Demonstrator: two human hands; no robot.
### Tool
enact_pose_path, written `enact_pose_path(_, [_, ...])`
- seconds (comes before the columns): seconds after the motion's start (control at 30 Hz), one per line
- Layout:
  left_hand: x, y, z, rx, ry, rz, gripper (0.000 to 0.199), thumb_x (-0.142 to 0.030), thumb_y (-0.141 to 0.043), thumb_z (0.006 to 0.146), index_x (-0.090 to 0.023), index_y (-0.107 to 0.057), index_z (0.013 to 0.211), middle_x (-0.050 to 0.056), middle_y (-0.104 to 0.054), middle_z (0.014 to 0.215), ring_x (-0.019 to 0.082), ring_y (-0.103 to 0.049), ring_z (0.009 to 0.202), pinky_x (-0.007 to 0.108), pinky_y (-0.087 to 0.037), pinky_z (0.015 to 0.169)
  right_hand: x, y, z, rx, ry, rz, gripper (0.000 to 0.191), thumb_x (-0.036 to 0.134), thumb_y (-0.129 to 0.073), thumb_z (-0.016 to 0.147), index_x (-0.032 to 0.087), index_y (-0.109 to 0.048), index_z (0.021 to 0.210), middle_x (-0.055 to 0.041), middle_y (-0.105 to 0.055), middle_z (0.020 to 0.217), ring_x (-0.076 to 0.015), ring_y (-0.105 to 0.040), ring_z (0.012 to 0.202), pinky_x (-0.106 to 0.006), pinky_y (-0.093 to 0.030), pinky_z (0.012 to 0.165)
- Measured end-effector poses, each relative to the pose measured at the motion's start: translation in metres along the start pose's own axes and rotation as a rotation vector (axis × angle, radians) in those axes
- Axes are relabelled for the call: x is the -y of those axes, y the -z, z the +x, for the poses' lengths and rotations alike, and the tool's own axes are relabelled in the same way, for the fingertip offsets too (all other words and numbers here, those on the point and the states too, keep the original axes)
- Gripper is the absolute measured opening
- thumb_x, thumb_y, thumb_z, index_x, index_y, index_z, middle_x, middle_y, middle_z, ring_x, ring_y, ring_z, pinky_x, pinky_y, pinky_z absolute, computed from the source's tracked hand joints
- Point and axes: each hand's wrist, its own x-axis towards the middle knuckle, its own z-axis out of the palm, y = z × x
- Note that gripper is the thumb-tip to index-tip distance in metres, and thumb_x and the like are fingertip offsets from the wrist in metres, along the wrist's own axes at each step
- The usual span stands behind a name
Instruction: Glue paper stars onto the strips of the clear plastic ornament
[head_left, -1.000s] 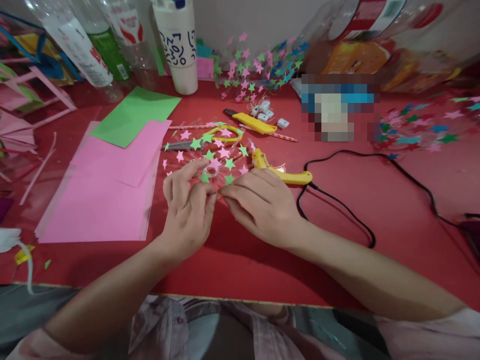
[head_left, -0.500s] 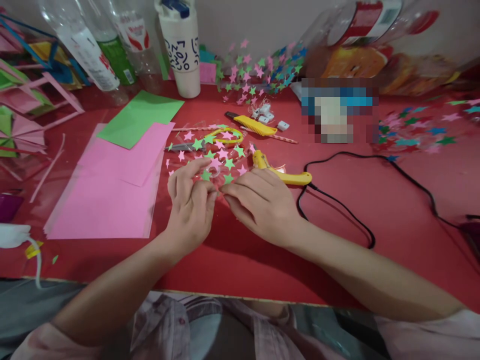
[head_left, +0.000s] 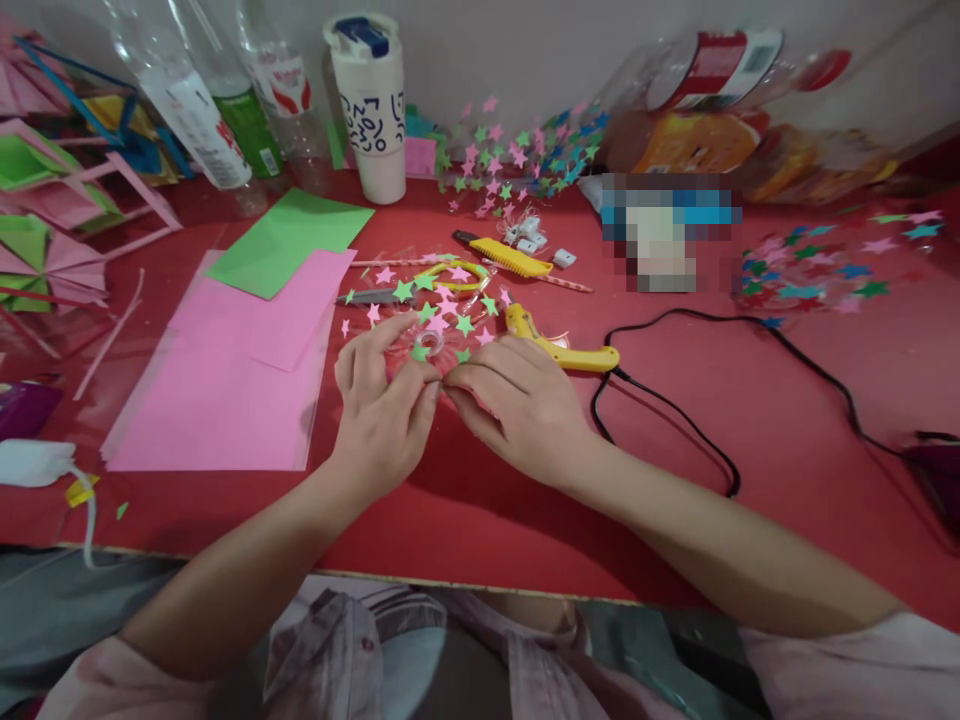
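Note:
My left hand (head_left: 386, 415) and my right hand (head_left: 521, 405) meet at the fingertips over the red table, thumbs and fingers pinched together. What they pinch is too small to make out. Just beyond them lies a clear plastic piece (head_left: 430, 345) with a round ring in its middle, and pink and green paper stars (head_left: 437, 321) are spread over and around it. Part of that piece is hidden behind my fingers. Right of it rests a yellow hot glue gun (head_left: 577, 356), close to my right hand. Scissors with yellow handles (head_left: 480, 273) lie behind the stars.
Pink paper sheets (head_left: 225, 400) and a green sheet (head_left: 289, 245) lie on the left. At the back are plastic bottles (head_left: 196, 120), a white tumbler (head_left: 375, 120) and a yellow cutter (head_left: 510, 258). A black cord (head_left: 675, 310) loops across the right. More stars (head_left: 814, 270) lie beyond it.
The view has shifted slightly. My fingertips have come closer together and now meet; both hands otherwise stay in nearly the same place.

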Motion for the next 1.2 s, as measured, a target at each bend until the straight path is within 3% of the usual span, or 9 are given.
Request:
enact_pose_path(0.27, [0.000,0.005,0.001,-0.056,-0.027,0.045,0.007,-0.021,-0.054,0.084,-0.023,-0.059,0.088,0.011,-0.050,0.127,0.027,-0.047,0.113,0.049,-0.037,0.095,0.000,0.002,0.000,-0.044,0.007,-0.066,0.014,0.021,-0.048,0.090,0.016,-0.060,0.088,-0.0039,-0.062,0.078,-0.0152,-0.050,0.072,-0.029,-0.038,0.067])
enact_pose_path(0.57, [0.010,0.009,0.000,-0.147,-0.073,-0.001,0.006,-0.023,-0.055,0.083,-0.021,-0.059,0.086,0.012,-0.052,0.124,0.026,-0.049,0.111,0.044,-0.039,0.091,-0.009,0.032,-0.004,-0.169,-0.010,-0.121,0.010,0.018,-0.051,0.087,0.021,-0.060,0.091,-0.0038,-0.064,0.081,-0.0163,-0.057,0.075,-0.031,-0.043,0.068])
enact_pose_path(0.8, [0.010,0.009,-0.003,-0.136,-0.118,-0.008,0.026,-0.027,-0.069,0.069,-0.022,-0.056,0.091,0.012,-0.046,0.130,0.031,-0.044,0.118,0.050,-0.037,0.096,-0.029,0.032,-0.027,-0.122,0.020,-0.148,0.009,0.017,-0.052,0.086,0.018,-0.059,0.090,-0.0050,-0.064,0.079,-0.0165,-0.055,0.073,-0.031,-0.042,0.066])
enact_pose_path(0.9, [0.010,0.011,-0.005,-0.147,-0.124,-0.017,0.028,-0.024,-0.070,0.068,-0.022,-0.056,0.092,0.012,-0.047,0.129,0.031,-0.044,0.119,0.051,-0.036,0.097,-0.032,0.030,-0.033,-0.043,0.057,-0.123,0.009,0.018,-0.051,0.086,0.017,-0.060,0.087,-0.0051,-0.063,0.079,-0.0161,-0.052,0.072,-0.030,-0.040,0.065])
enact_pose_path(1.03, [0.008,0.014,-0.008,-0.220,-0.147,-0.050,0.026,-0.021,-0.069,0.067,-0.021,-0.056,0.089,0.011,-0.054,0.121,0.029,-0.051,0.112,0.048,-0.040,0.093,-0.031,0.028,-0.038,0.203,0.172,-0.110,0.016,0.021,-0.047,0.088,0.017,-0.061,0.082,-0.0052,-0.060,0.078,-0.0171,-0.050,0.076,-0.031,-0.038,0.070])
enact_pose_path(1.13, [0.006,0.015,-0.009,-0.240,-0.252,-0.101,0.021,-0.018,-0.067,0.069,-0.020,-0.054,0.085,0.008,-0.062,0.102,0.022,-0.058,0.092,0.040,-0.046,0.081,-0.032,0.022,-0.041,0.337,0.173,-0.182,0.020,0.021,-0.045,0.088,0.015,-0.063,0.081,-0.0061,-0.059,0.079,-0.0184,-0.047,0.079,-0.033,-0.035,0.074])
enact_pose_path(1.2, [0.004,0.014,-0.010,-0.140,-0.357,-0.175,0.015,-0.014,-0.062,0.073,-0.019,-0.052,0.083,0.004,-0.063,0.083,0.016,-0.059,0.075,0.032,-0.047,0.069,-0.033,0.017,-0.044,0.358,0.133,-0.230,0.021,0.022,-0.045,0.088,0.014,-0.064,0.082,-0.0070,-0.059,0.081,-0.0189,-0.046,0.080,-0.033,-0.033,0.076])
